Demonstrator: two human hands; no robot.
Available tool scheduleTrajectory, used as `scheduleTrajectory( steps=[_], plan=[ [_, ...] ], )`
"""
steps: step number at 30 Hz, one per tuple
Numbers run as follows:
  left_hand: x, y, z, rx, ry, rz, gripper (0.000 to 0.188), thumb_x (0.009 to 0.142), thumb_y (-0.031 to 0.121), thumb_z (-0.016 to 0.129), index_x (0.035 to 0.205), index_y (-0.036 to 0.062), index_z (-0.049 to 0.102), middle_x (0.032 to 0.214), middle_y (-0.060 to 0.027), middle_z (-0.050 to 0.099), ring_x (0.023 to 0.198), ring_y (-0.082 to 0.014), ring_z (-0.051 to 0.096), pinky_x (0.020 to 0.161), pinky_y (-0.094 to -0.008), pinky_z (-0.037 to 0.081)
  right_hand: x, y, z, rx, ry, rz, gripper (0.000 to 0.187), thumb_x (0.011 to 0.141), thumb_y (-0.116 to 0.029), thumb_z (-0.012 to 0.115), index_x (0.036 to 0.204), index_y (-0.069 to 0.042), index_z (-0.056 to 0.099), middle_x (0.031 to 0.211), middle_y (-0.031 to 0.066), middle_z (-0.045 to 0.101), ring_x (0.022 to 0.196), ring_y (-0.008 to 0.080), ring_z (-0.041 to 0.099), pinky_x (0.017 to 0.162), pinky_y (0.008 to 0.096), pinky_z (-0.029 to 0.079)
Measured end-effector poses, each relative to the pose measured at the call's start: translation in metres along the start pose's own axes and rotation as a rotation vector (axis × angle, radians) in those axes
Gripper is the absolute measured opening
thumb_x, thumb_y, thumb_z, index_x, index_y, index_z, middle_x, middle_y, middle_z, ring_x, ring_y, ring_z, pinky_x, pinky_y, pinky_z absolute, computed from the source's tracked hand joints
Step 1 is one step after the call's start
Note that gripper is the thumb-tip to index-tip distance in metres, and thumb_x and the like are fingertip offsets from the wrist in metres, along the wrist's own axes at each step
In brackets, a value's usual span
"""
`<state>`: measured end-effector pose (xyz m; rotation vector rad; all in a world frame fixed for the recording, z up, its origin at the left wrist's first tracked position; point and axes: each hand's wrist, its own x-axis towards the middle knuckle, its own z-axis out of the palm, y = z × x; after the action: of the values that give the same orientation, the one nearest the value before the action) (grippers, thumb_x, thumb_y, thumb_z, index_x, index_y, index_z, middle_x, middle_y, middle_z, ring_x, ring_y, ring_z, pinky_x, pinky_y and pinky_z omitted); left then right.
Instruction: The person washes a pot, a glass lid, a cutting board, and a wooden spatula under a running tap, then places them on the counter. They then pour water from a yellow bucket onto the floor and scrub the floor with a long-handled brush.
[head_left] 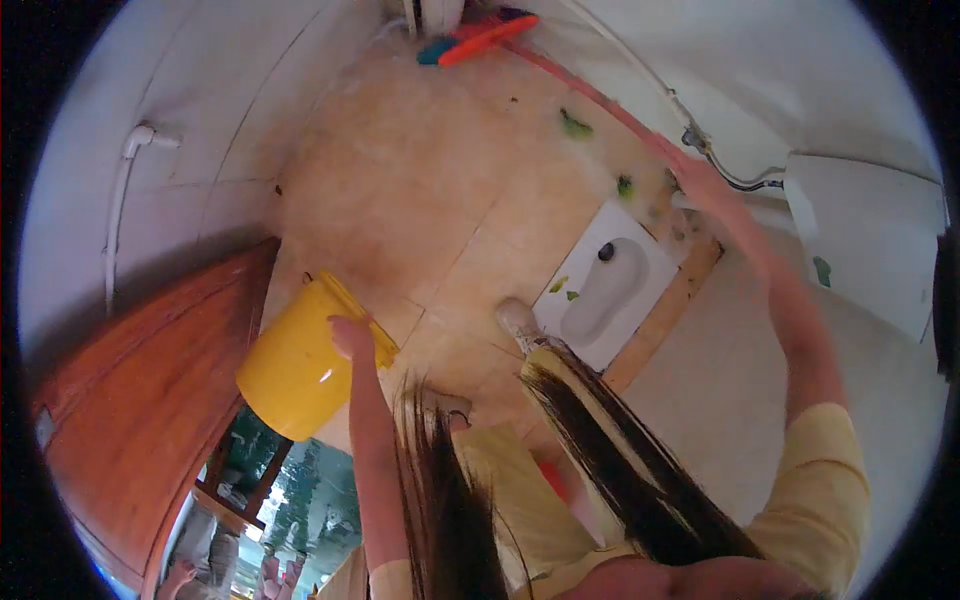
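Observation:
A yellow bucket (300,365) is tipped on a slant above the floor by the door, its rim toward the right. My left hand (352,338) is closed on it near the rim; the exact grip is partly hidden. With my arm stretched far to the right, my right hand (700,185) is closed round a long red handle (600,97). That handle runs to a broom head (487,40), red-orange with teal at one end, at the far wall. Green leafy scraps (575,124) lie on the tan floor along the handle.
A white squat toilet (622,285) is set in the floor near my shoe (518,320). At right hangs a white cistern (865,245) with pipes (690,135). A brown wooden door (150,400) stands at left, with another person's hand (180,575) beyond it.

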<state>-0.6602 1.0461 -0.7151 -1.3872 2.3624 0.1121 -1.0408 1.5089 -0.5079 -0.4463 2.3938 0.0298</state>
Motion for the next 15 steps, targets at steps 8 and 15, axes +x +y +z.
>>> scheduleTrajectory(
  steps=[8, 15],
  plan=[
    [0.01, -0.014, -0.053, 0.13, -0.055, -0.126, 0.082, 0.058, 0.044, 0.075, 0.114, -0.0035, 0.037, 0.085, -0.011, 0.062, 0.077, -0.0248, 0.063, 0.062, -0.0332, 0.052, -0.092, 0.013, 0.074, 0.213, -0.082, 0.178, 0.042, 0.09, -0.021, 0.036, 0.131, -0.011, 0.031, 0.124, 0.0174, 0.044, 0.11, 0.0332, 0.045, 0.093, 0.0398, 0.035],
    [0.012, -0.052, -0.071, 0.107, -0.064, -0.133, 0.084, 0.057, 0.045, 0.075, 0.114, -0.004, 0.036, 0.09, -0.0134, 0.062, 0.079, -0.0245, 0.063, 0.065, -0.0316, 0.053, -0.231, -0.029, 0.014, 0.175, -0.383, 0.431, 0.044, 0.092, -0.02, 0.035, 0.134, -0.011, 0.027, 0.132, 0.009, 0.038, 0.122, 0.0203, 0.034, 0.099, 0.0303, 0.026]
  ],
)
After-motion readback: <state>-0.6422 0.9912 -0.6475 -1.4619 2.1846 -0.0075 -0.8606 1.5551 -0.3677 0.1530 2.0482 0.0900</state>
